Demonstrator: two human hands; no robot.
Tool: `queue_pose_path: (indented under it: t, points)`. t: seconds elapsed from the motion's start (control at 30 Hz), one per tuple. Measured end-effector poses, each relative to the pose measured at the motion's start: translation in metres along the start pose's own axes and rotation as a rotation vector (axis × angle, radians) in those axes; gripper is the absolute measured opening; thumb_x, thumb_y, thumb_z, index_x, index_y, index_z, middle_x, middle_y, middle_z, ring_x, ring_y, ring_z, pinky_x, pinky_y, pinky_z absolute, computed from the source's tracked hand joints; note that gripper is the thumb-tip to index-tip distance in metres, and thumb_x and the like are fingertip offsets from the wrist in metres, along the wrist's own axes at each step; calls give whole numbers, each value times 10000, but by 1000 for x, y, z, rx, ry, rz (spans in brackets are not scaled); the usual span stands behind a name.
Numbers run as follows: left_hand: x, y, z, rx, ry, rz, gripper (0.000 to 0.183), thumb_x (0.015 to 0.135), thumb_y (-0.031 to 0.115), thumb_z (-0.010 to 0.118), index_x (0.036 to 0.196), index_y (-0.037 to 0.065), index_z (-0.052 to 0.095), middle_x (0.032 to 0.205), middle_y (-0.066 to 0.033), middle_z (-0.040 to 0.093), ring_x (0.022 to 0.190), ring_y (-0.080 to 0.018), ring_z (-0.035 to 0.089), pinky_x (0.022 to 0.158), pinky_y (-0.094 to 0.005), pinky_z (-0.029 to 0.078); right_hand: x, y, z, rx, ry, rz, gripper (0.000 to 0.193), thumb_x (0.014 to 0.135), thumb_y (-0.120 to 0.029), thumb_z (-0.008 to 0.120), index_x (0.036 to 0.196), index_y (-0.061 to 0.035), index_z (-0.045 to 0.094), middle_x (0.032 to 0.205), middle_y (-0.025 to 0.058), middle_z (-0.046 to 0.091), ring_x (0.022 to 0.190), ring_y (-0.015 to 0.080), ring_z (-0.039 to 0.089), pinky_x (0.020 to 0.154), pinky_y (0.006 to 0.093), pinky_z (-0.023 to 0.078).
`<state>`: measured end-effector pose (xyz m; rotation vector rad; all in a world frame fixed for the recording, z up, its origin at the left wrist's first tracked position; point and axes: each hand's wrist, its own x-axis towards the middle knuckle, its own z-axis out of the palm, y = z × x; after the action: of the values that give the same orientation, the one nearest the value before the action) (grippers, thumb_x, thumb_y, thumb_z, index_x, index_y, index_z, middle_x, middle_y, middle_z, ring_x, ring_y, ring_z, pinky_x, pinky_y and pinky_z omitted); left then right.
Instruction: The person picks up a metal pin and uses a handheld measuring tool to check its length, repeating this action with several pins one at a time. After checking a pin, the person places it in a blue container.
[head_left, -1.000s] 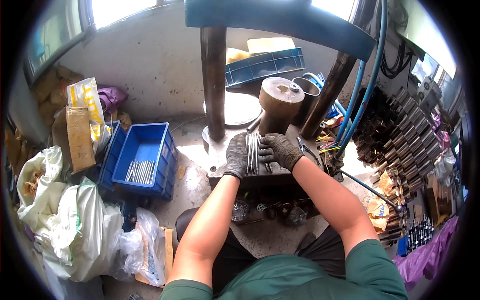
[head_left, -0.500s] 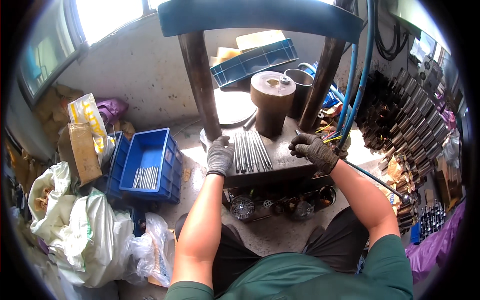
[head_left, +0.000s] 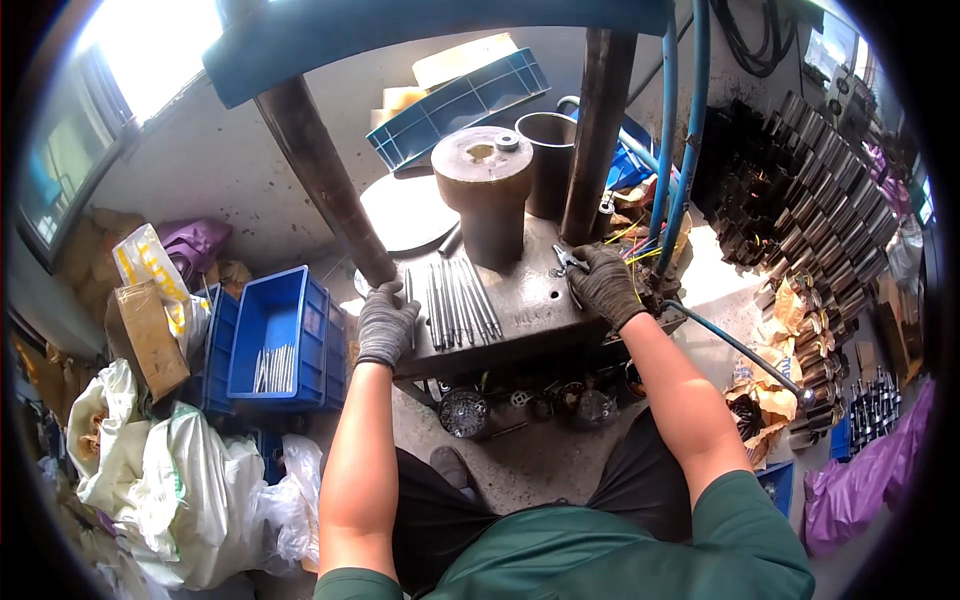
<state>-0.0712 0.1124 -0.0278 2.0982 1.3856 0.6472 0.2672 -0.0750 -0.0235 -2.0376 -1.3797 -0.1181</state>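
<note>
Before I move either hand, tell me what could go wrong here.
The rods lie side by side with ends near the bed's front edge; a nudge from the left hand might scatter them or push some off. The small ring sits near the rim of the block's top, so a bump could drop it.

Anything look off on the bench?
Only minor: the small metal ring sits off-centre near the rim of the metal cylinder's top, perhaps just set aside. The rods lie fanned, not parallel. No obvious spill.
</note>
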Motion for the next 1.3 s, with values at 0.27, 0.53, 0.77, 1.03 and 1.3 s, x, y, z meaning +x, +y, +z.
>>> queue_pose_path:
  t: [0.27,0.53,0.77,1.03,1.3]
  points:
    - [-5,18,-17,270,-112,-130,519,855,225,723,1353,107,637,1190,-177,707,1063,-339,703,995,-428,535,29,-11,21,-108,-104,166,399,826,-322,741,1156,-97,726,1155,155,699,1100,351,659,975,453,527]
    - [12,-6,-17,-381,46,6,452,831,70,692,1276,0,662,925,-103,705,800,-187,671,761,-297,555,39,-4,10,276,-67,281,314,772,-237,792,1009,-32,762,959,162,756,838,294,721,809,394,577]
    - [-30,109,19,-1099,-530,-128,415,939,96,630,1340,12,560,1023,-105,683,776,-166,643,668,-285,554,13,32,-45,1806,113,705,114,966,-177,679,945,-68,654,787,40,659,736,174,674,651,308,563]
    - [-19,167,124,10,-209,481,246,861,107,728,1104,92,693,1073,-186,650,994,-405,655,878,-490,528,-27,22,-71,2144,-145,847,340,952,-340,642,1200,-123,556,1208,217,649,1083,418,643,990,716,468]
    - [-5,181,153,284,-196,424,154,961,183,634,1037,77,715,1126,-211,638,984,-409,663,878,-493,537,-41,36,-70,2054,-248,877,313,917,-192,581,1181,-27,605,1214,208,666,985,351,688,862,485,584]
